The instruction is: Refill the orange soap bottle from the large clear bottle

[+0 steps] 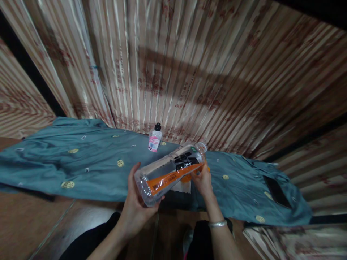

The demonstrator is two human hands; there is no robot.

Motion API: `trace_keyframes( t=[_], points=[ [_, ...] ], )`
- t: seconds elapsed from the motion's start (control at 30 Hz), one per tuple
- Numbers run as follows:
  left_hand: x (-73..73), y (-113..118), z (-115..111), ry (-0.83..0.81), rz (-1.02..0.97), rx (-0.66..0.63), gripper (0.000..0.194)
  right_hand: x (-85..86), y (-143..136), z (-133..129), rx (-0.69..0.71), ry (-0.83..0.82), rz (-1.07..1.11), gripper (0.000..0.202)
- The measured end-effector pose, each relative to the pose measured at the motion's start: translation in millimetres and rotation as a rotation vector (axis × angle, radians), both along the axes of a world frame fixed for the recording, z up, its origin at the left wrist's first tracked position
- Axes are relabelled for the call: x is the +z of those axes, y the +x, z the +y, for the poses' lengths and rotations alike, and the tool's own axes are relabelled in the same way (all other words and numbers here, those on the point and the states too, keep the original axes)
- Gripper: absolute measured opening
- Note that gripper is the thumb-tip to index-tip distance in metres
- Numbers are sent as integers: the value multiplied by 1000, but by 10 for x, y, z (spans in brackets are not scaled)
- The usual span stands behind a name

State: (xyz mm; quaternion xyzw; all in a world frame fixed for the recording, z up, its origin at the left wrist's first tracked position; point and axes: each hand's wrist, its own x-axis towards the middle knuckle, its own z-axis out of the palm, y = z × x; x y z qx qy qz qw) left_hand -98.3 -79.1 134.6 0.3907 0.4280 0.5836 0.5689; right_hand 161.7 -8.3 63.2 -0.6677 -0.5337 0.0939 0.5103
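Note:
A large clear plastic bottle [173, 168] with an orange and black label is held tilted above the cloth, its uncapped-looking neck up and to the right. My left hand [139, 196] wraps around its base. Near the neck end, my right hand [202, 178] grips the bottle and label from below. Something orange shows behind the bottle beside my right fingers, partly hidden. Under the bottle lies a whitish piece [183, 186], possibly paper. A small clear bottle [155, 139] with a black cap and pink label stands upright behind.
A teal patterned cloth [103, 177] covers the long low table. A dark phone [276, 191] lies at its right end. Pleated beige curtains [168, 72] hang behind, with dark frame bars at both sides. My legs are below the front edge.

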Motion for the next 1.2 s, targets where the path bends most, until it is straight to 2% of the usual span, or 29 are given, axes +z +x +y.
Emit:
trace_keyframes(
  t=[0.27,0.4,0.53,0.7,0.97,1.2],
  points=[
    [-87,7,27,58,132,80,103,20,-11,-3,8,-18,4,55],
    [-114,19,36,94,159,130,94,9,-5,1,7,-32,19,62],
    [-140,22,47,121,177,153,87,-19,-6,12,-5,-22,24,60],
    [-165,6,53,125,200,168,87,-43,-10,21,-16,3,32,60],
    [-167,-38,57,184,278,169,84,-14,-34,14,-39,-43,20,64],
    [-323,-127,155,290,376,196,89,-51,20,25,-39,-48,-56,67]
  ],
)
